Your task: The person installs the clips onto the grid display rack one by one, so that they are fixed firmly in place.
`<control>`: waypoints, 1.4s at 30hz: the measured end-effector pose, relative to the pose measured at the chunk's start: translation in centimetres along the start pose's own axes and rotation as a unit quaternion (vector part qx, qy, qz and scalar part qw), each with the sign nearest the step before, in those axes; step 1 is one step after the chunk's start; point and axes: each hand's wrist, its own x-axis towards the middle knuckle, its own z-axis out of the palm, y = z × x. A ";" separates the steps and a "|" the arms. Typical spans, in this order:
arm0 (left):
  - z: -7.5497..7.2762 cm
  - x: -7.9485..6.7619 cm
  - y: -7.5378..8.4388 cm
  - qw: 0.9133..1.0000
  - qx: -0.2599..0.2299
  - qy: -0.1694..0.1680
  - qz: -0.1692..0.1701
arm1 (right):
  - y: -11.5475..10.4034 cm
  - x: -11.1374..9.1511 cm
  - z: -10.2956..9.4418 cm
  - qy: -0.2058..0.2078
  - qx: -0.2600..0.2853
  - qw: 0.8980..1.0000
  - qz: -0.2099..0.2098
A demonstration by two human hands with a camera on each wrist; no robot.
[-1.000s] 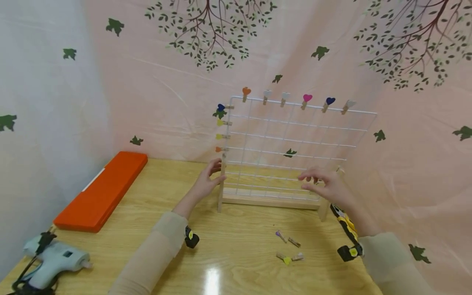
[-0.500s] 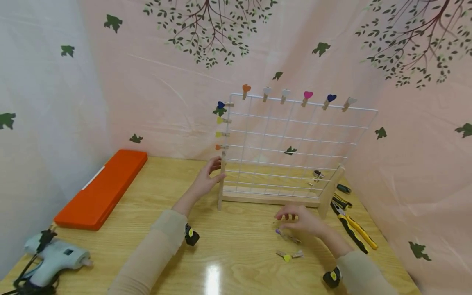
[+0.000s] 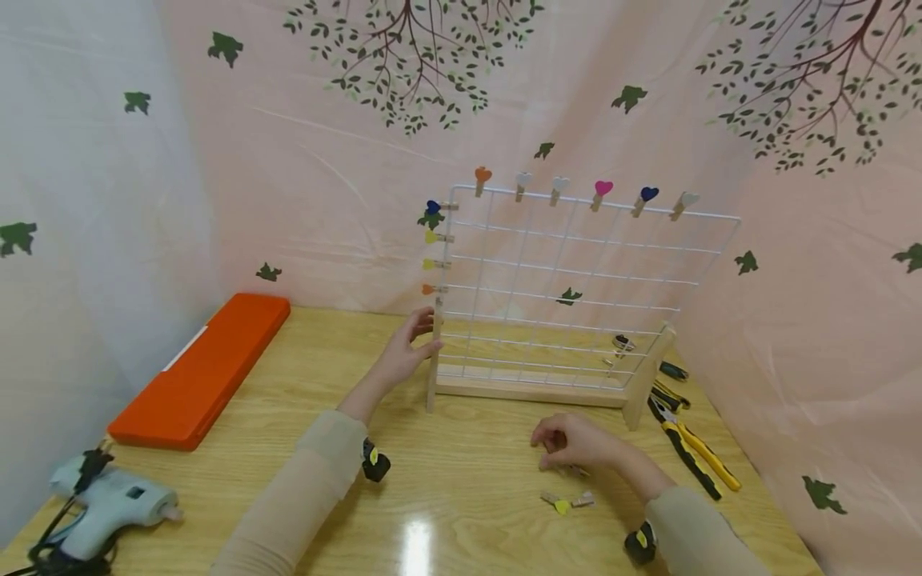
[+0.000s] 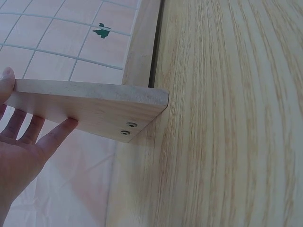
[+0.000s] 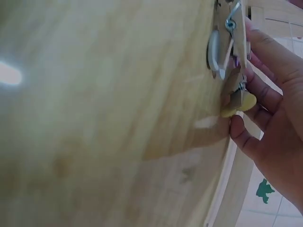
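Note:
My left hand (image 3: 399,356) grips the left side board (image 4: 94,105) of a wooden stand, thumb on one face and fingers on the other. The stand holds upright a white wire grid (image 3: 569,256). Small heart clothespins line its top and left edges, among them an orange clothespin (image 3: 481,181) and a pink clothespin (image 3: 602,194). My right hand (image 3: 576,440) is low over the table, fingers curved at the loose clothespins; it hides the purple one in the head view. In front of it lie a yellow heart clothespin (image 3: 561,506) and a white heart clothespin (image 3: 583,500).
Yellow-black pliers (image 3: 691,448) and other small tools lie right of the stand. A flat orange case (image 3: 202,372) sits at the back left. At the front left rests a pale glue gun (image 3: 115,500) with a black cord. Printed cloth surrounds the wooden table (image 3: 461,456).
My right hand has moved from beside the grid's right side down and left to the loose clothespins, its fingers curving more. My left hand keeps its hold on the stand.

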 end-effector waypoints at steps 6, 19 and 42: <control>0.0 0.0 -0.1 1.000 0.001 0.000 0.006 | -0.1 -0.1 -0.4 -0.005 0.007 1.000 -0.012; -0.2 -0.9 2.1 1.000 -0.014 -0.017 -0.007 | -0.4 -0.1 -1.0 -0.012 0.006 1.000 -0.004; -0.1 -1.1 3.0 1.000 -0.021 -0.016 -0.011 | -8.0 -1.6 -8.6 0.183 0.094 0.975 -0.081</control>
